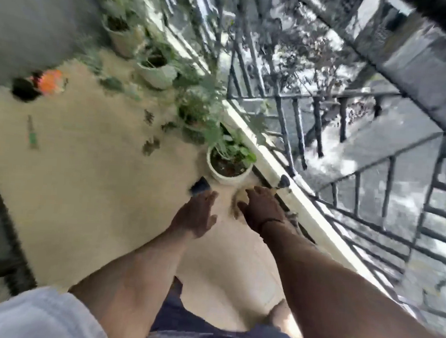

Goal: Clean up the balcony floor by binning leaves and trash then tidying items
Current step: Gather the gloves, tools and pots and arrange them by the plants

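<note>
Pots (228, 166) in a row along the railing (292, 136), leaves (151, 146) left of them.

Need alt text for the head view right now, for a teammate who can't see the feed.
Blurred head view: both hands reach down to the balcony floor by the railing, the right hand over a brownish leaf clump, the left hand near a small dark object. A white potted plant stands just beyond; more leaves lie farther off.

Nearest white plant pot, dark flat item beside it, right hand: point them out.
White plant pot (222, 176): head view, front rim.
Dark flat item (200, 186): head view, its top face.
Right hand (262, 207): head view, back of hand.
</note>
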